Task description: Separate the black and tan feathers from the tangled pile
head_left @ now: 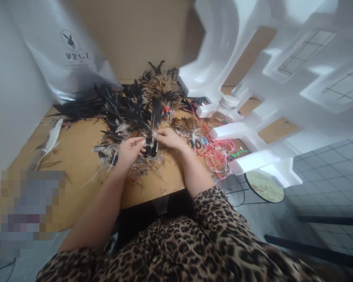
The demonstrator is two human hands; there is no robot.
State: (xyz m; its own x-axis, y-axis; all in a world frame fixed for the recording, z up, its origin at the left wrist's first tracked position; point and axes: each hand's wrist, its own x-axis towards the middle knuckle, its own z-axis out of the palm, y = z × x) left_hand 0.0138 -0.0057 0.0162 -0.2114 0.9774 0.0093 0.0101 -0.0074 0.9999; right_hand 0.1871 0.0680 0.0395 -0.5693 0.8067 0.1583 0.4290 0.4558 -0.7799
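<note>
Shirt, leopard-print, lies nearest us. Our right hand pinches dark feathers at the base between thumb and fingers, tips pointing away. Our left hand sits just beside, fingers curled; we cannot tell whether they grip anything. Pile beyond the fingertips; scissors and pink string right of them.

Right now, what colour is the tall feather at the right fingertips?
The feather looks mostly black; head view shows it.
</note>
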